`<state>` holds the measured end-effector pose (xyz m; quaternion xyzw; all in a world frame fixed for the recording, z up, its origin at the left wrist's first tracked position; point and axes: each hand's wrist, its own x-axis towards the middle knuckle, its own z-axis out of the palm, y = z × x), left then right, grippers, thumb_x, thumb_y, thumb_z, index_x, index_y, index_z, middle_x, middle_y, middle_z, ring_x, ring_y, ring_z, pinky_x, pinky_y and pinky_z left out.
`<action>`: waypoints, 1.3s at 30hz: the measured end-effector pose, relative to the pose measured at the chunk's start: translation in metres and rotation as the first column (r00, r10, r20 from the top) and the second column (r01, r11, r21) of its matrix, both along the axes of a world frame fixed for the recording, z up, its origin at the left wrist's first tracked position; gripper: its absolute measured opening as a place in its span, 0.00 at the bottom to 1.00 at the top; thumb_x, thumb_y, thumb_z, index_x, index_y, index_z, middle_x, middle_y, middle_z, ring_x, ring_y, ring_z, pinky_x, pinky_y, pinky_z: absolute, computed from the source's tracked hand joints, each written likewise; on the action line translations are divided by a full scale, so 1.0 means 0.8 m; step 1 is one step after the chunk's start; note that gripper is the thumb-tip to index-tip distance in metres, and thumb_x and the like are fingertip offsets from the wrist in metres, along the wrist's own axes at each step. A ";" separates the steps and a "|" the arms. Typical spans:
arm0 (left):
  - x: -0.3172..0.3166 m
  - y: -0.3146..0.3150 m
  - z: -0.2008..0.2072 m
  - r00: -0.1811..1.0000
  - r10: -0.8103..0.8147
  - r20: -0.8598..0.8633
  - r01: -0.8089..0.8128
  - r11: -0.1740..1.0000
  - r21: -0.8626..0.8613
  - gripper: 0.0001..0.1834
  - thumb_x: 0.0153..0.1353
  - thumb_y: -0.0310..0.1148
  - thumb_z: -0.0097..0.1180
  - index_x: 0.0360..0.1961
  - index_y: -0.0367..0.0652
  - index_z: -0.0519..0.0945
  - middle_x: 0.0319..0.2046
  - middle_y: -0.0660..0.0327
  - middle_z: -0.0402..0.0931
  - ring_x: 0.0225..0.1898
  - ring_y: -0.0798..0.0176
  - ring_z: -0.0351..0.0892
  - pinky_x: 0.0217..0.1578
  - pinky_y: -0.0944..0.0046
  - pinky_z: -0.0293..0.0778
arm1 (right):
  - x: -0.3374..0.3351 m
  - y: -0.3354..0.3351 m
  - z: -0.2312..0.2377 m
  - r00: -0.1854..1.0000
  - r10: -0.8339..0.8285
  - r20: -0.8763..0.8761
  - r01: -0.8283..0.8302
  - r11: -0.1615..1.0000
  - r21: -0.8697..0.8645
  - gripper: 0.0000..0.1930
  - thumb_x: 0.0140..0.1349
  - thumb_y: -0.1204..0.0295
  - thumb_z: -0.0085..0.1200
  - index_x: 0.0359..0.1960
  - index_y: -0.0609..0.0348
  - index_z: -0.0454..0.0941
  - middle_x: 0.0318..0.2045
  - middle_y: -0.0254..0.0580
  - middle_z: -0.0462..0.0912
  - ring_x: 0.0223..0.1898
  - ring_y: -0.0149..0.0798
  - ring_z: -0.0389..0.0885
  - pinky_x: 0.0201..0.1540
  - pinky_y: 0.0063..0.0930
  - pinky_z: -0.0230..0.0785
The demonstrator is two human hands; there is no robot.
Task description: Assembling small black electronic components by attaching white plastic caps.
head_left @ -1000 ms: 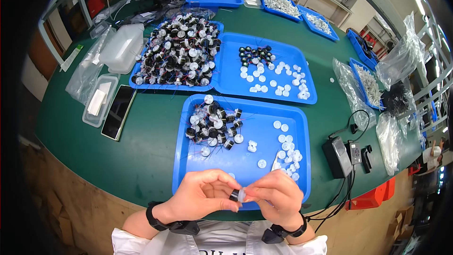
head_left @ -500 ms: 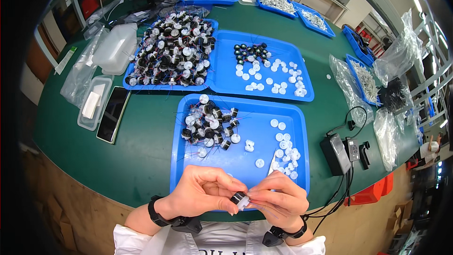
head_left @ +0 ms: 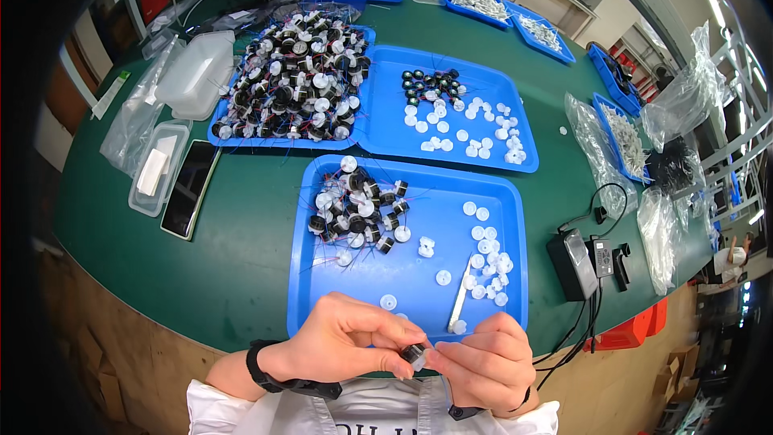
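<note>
At front | left hand: pinching black-white part | right hand: curled alongside

Lettering on shirt, label on adapter

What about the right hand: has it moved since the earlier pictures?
Yes: the right hand has shifted toward the person and slightly right against the near blue tray, uncovering more of the slim white tool.
</note>
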<state>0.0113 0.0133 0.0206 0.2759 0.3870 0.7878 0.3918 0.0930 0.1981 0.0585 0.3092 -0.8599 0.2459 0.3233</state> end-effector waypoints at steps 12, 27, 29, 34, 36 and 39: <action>0.003 -0.012 0.015 0.940 -0.148 0.308 0.179 0.981 -0.074 0.18 0.42 0.09 0.61 0.38 0.25 0.76 0.41 0.42 0.75 0.44 0.55 0.77 0.44 0.59 0.76 | -0.003 -0.019 -0.005 0.944 0.237 0.231 -0.069 0.824 -0.562 0.17 0.42 0.78 0.64 0.37 0.65 0.79 0.35 0.43 0.77 0.20 0.30 0.71 0.22 0.23 0.67; 0.046 -0.006 0.007 0.969 0.224 0.108 -0.223 0.975 -0.024 0.14 0.51 0.14 0.57 0.40 0.25 0.73 0.36 0.47 0.77 0.32 0.61 0.80 0.32 0.65 0.79 | 0.016 -0.034 -0.032 0.870 0.327 0.370 0.066 0.665 -0.743 0.19 0.41 0.82 0.66 0.37 0.66 0.74 0.34 0.48 0.78 0.32 0.37 0.78 0.29 0.23 0.71; 0.053 0.000 0.003 0.945 0.321 0.058 -0.324 0.944 0.058 0.13 0.50 0.13 0.57 0.39 0.25 0.73 0.35 0.46 0.77 0.31 0.60 0.81 0.31 0.65 0.79 | 0.014 -0.042 -0.033 0.870 0.352 0.346 0.077 0.597 -0.799 0.18 0.41 0.81 0.65 0.36 0.66 0.75 0.33 0.47 0.77 0.32 0.36 0.77 0.29 0.22 0.70; 0.060 0.004 0.002 0.854 0.505 -0.122 -0.487 0.860 0.152 0.13 0.48 0.11 0.57 0.37 0.24 0.73 0.33 0.44 0.77 0.30 0.59 0.81 0.26 0.65 0.79 | 0.011 -0.043 -0.027 0.875 0.340 0.345 0.052 0.642 -0.765 0.15 0.43 0.79 0.65 0.34 0.68 0.77 0.33 0.43 0.75 0.31 0.35 0.76 0.29 0.21 0.68; 0.065 0.008 0.004 0.846 0.528 -0.073 -0.515 0.845 0.142 0.13 0.47 0.12 0.59 0.36 0.25 0.74 0.32 0.45 0.77 0.29 0.60 0.81 0.26 0.66 0.79 | 0.008 -0.045 -0.031 0.876 0.387 0.288 0.014 0.576 -0.817 0.12 0.46 0.76 0.64 0.33 0.67 0.79 0.33 0.43 0.76 0.31 0.34 0.76 0.29 0.22 0.68; 0.063 0.009 0.004 0.758 0.614 -0.222 -0.596 0.789 0.149 0.12 0.45 0.15 0.63 0.33 0.28 0.76 0.28 0.47 0.79 0.27 0.61 0.81 0.24 0.68 0.78 | 0.009 -0.047 -0.035 0.867 0.442 0.231 -0.012 0.483 -0.876 0.12 0.48 0.75 0.64 0.33 0.67 0.79 0.34 0.43 0.76 0.30 0.34 0.77 0.28 0.23 0.68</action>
